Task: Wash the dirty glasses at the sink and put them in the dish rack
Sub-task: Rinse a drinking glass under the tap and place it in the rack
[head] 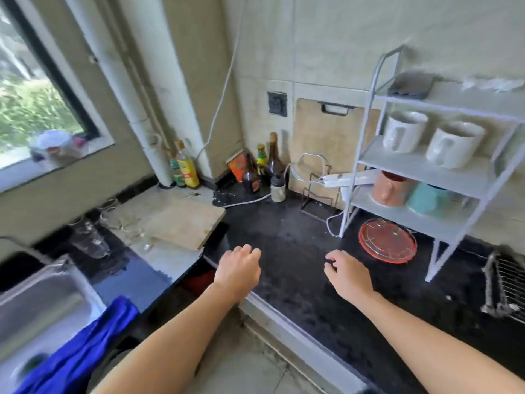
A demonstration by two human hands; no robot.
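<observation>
In the head view, the left hand (238,268) and right hand (346,277) hovered over the dark table (284,240), fingers loosely curled and holding nothing. The glasses (91,241), blurred, stood well left of the left hand, beside the sink (42,302).

2 white mugs (429,139) on shelf (420,169)

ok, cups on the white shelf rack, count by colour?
White mugs: 2
Pink cup: 1
Teal cup: 1
Total: 4
</observation>
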